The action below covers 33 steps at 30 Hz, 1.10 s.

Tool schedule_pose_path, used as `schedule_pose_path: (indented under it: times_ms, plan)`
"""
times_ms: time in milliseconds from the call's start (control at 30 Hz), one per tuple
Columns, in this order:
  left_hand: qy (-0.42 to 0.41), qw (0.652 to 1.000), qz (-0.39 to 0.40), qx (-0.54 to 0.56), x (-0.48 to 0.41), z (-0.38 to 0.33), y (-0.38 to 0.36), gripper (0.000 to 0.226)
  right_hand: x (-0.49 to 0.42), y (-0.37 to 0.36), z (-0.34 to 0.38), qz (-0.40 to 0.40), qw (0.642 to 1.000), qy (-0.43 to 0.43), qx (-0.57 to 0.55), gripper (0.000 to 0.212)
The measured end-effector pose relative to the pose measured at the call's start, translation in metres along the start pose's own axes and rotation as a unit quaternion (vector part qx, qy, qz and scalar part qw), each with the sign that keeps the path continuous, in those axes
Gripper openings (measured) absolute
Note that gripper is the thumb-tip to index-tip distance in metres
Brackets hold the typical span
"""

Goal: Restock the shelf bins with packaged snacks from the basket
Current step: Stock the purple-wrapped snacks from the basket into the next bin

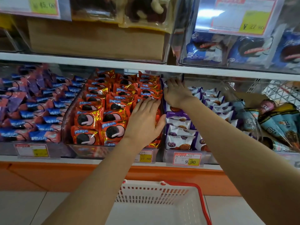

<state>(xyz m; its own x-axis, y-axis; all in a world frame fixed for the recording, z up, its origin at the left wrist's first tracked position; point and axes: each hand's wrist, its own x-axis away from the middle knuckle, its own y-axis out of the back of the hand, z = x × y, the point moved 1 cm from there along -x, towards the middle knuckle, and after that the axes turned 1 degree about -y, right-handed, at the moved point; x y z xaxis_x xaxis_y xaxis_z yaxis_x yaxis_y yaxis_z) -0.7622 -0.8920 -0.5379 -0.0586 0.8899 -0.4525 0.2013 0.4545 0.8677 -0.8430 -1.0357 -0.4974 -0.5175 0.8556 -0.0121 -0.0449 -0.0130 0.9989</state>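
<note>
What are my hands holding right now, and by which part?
Left hand holds nothing; it lies flat on the red packs. Right hand reaches far back among the purple packs; whether it grips one cannot be told.

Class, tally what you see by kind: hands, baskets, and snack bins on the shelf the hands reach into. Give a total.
Hands: 2 (left hand, right hand)
Basket: 1
Snack bins: 4
Total: 7
</note>
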Motion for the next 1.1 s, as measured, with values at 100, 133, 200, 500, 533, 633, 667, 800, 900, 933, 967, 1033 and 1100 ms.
schedule_pose_path:
  times_ms: [100,133,200,500,533,633,667,800,900,933,967,1033,1100]
  plan:
    - [-0.004,1.0,0.007,-0.016,-0.001,0.001,-0.001,0.065,-0.017,-0.003,-0.003,0.012,0.999,0.018,-0.038,0.054]
    - [-0.003,1.0,0.01,-0.018,-0.001,0.001,-0.001,0.067,-0.015,-0.001,-0.004,0.004,0.997,0.027,-0.066,0.053]
    - [-0.004,1.0,0.011,-0.012,-0.001,0.001,-0.001,0.07,0.003,0.002,-0.013,-0.042,0.991,0.037,-0.118,0.051]
    - [-0.046,0.998,0.004,-0.043,0.004,-0.006,0.011,0.058,0.184,-0.03,-0.038,-0.077,0.99,0.083,-0.084,0.054]
    - [-0.089,0.994,-0.016,-0.065,0.008,-0.012,0.014,0.05,0.188,-0.032,-0.038,-0.095,0.989,0.081,-0.076,0.051]
    - [-0.223,0.971,-0.006,-0.079,0.022,-0.03,0.011,0.039,0.186,-0.041,-0.042,-0.164,0.978,0.108,-0.074,0.039]
    - [-0.246,0.965,0.015,-0.086,0.026,-0.034,0.009,0.04,0.185,-0.044,-0.043,-0.174,0.975,0.119,-0.063,0.036]
    - [-0.223,0.967,0.057,-0.112,0.034,-0.033,0.007,0.042,0.181,-0.047,-0.043,-0.2,0.969,0.146,0.015,0.035]
    - [-0.204,0.969,0.069,-0.122,0.038,-0.032,0.007,0.044,0.184,-0.052,-0.037,-0.187,0.968,0.15,0.074,0.043]
    - [-0.2,0.969,0.072,-0.129,0.039,-0.033,0.007,0.045,0.185,-0.054,-0.033,-0.16,0.973,0.144,0.088,0.047]
    - [-0.195,0.969,0.073,-0.135,0.04,-0.034,0.007,0.046,0.186,-0.054,-0.029,-0.131,0.977,0.137,0.094,0.05]
    - [-0.187,0.97,0.075,-0.138,0.041,-0.038,0.007,0.046,0.187,-0.05,-0.028,-0.1,0.984,0.133,0.062,0.056]
    - [-0.183,0.971,0.069,-0.135,0.041,-0.038,0.009,0.046,0.185,-0.035,-0.037,-0.079,0.989,0.124,-0.009,0.062]
